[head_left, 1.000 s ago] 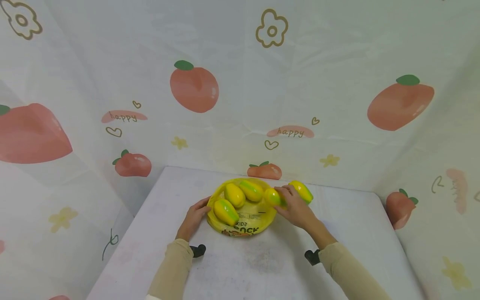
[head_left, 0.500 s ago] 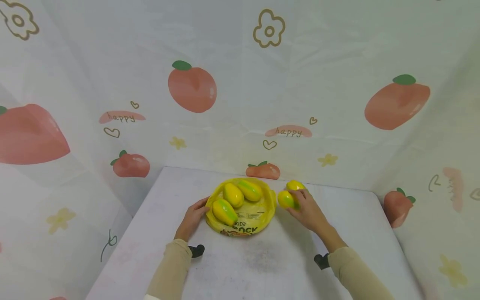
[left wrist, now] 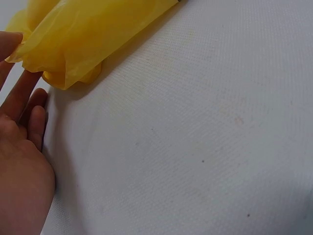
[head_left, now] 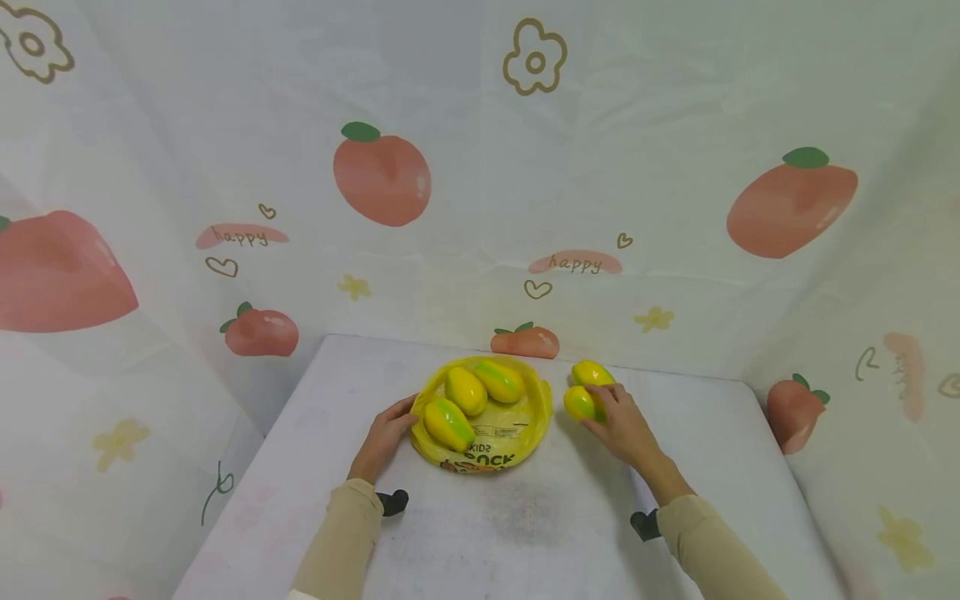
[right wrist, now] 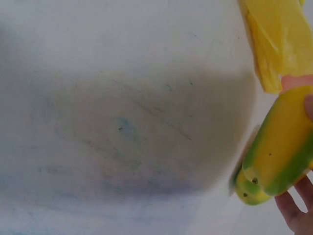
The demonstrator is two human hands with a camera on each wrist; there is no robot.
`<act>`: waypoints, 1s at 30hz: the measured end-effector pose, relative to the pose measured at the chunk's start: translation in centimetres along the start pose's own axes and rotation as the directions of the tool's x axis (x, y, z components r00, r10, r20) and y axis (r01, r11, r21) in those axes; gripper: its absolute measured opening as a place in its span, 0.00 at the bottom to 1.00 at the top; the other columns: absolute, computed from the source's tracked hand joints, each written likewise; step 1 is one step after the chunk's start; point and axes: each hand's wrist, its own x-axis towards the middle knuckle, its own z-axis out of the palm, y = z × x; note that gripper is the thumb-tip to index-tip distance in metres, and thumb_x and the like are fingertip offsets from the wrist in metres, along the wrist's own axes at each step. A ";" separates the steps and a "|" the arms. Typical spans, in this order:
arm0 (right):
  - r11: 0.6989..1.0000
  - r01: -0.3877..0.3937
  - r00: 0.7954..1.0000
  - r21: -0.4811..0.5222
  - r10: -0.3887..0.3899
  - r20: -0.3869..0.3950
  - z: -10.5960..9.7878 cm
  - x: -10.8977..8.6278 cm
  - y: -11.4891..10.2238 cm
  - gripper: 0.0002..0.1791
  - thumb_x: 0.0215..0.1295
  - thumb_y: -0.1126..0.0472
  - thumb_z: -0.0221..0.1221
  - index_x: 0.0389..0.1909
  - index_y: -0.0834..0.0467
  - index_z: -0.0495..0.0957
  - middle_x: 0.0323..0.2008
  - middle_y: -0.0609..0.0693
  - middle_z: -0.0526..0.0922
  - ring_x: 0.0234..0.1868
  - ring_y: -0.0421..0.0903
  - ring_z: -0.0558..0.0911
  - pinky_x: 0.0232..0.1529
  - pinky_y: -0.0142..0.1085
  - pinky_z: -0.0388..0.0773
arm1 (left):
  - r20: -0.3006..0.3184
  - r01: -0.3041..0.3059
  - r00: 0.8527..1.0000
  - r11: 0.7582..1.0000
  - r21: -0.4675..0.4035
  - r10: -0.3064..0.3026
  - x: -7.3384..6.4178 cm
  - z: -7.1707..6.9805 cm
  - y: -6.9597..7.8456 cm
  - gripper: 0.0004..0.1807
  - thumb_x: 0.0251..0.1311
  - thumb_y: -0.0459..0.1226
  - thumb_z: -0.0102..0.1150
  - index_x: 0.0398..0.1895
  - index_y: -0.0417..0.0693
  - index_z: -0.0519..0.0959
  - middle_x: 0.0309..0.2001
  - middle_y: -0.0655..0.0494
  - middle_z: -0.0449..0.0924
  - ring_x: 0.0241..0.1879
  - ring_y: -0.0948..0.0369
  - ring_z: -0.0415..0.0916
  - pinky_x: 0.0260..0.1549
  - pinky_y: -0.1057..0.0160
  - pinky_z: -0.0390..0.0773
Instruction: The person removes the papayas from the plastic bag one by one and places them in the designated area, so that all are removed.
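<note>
My left hand (head_left: 384, 437) holds the left rim of a round basket (head_left: 546, 404) covered with a yellow plastic bag. In the left wrist view, thumb and fingers pinch the edge of the yellow plastic (left wrist: 93, 39). Three yellow-green papayas lie inside, a front one (head_left: 450, 425), a middle one (head_left: 466, 390) and a back one (head_left: 500, 382). Right of the basket, my right hand (head_left: 624, 429) grips another papaya (right wrist: 281, 144) between thumb and fingers. Just behind it lies one more papaya (head_left: 591, 372), partly covered by the hand and the held fruit.
A white table (head_left: 517, 533) with faint stains carries everything. White cloth walls (head_left: 480, 275) printed with fruit rise at its back and sides. Black wrist mounts stick out, one at the left cuff (head_left: 393, 502) and one at the right (head_left: 645, 525).
My right hand has taken a papaya from the basket's right side and moved it right, to a spot before the papaya outside. My left hand stays at the rim.
</note>
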 end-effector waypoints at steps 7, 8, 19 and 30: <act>0.999 -0.032 0.999 -0.001 0.032 0.008 0.7 -0.1 0.3 0.33 0.57 0.59 0.73 0.63 0.62 0.74 0.55 0.66 0.76 0.54 0.65 0.78 0.59 0.61 0.78 | -0.017 0.003 1.000 1.000 -0.012 -0.003 -0.1 0.0 0.0 0.27 0.70 0.44 0.52 0.73 0.60 0.71 0.76 0.57 0.67 0.80 0.52 0.57 0.80 0.45 0.54; 0.999 -0.035 0.999 0.000 0.035 0.011 0.7 -0.1 0.4 0.33 0.58 0.60 0.73 0.63 0.63 0.74 0.55 0.66 0.76 0.54 0.65 0.78 0.59 0.61 0.78 | -0.018 0.004 1.000 1.000 -0.015 -0.004 -0.1 0.1 0.1 0.27 0.70 0.44 0.52 0.73 0.60 0.71 0.76 0.56 0.67 0.80 0.51 0.57 0.80 0.44 0.54; 0.998 -0.069 0.997 0.013 0.069 0.032 1.6 0.1 0.9 0.32 0.58 0.60 0.72 0.63 0.62 0.74 0.57 0.68 0.75 0.56 0.67 0.77 0.61 0.62 0.76 | -0.029 -0.002 1.000 1.000 0.004 0.002 -0.1 0.2 0.3 0.27 0.70 0.43 0.52 0.73 0.59 0.71 0.76 0.56 0.67 0.80 0.51 0.57 0.81 0.44 0.53; 0.999 -0.050 0.999 0.006 0.050 0.007 2.6 0.0 0.9 0.32 0.56 0.62 0.74 0.62 0.62 0.75 0.54 0.68 0.77 0.55 0.67 0.78 0.59 0.63 0.76 | -0.012 -0.001 1.000 1.000 -0.019 0.001 -0.3 0.0 0.5 0.28 0.70 0.43 0.52 0.74 0.57 0.70 0.77 0.53 0.66 0.80 0.50 0.56 0.80 0.43 0.53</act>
